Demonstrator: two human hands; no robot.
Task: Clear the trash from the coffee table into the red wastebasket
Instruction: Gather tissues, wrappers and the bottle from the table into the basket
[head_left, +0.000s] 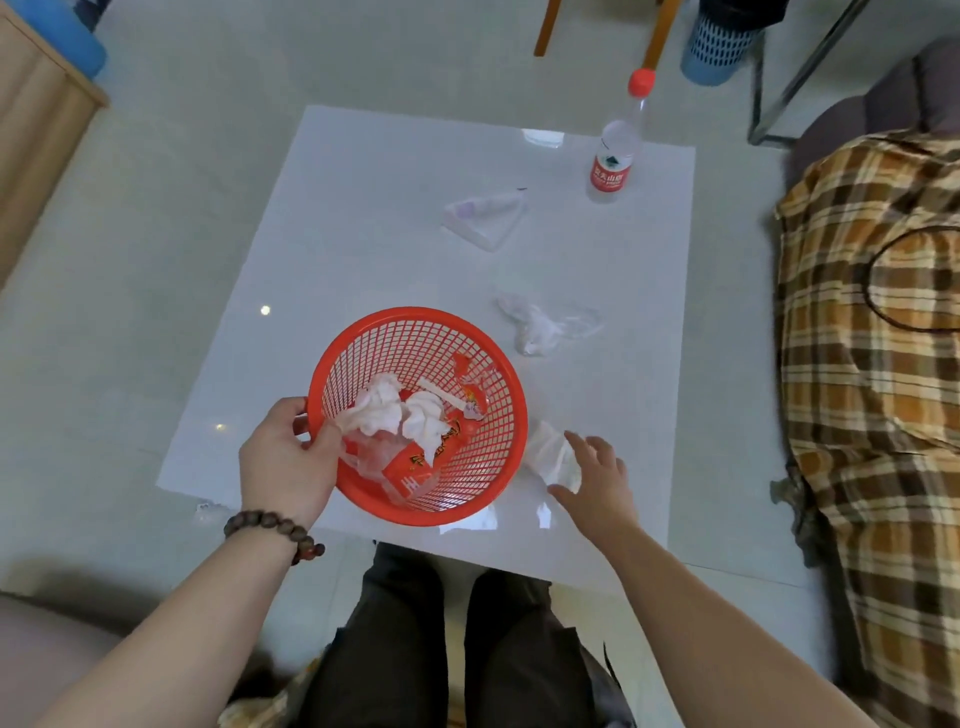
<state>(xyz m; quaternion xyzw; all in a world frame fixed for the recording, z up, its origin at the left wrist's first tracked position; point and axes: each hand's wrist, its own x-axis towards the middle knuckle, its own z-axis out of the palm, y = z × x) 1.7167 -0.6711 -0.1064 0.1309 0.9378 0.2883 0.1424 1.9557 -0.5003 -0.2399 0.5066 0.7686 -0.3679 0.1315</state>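
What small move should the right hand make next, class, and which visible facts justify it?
Probably close the right hand on the crumpled tissue beneath its fingertips. The hand is open and reaching, the tissue still lies on the table, and the left hand holds the red wastebasket right beside it.

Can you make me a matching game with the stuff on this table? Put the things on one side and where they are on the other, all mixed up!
Things:
1. water bottle
2. red wastebasket
3. crumpled tissue
4. clear wrapper

Places:
A. held at the rim by the left hand
B. right beside the right hand's fingertips
C. standing at the far corner of the table
D. lying alone, mid-table, just beyond the basket

Pairs: 1-C, 2-A, 3-B, 4-D
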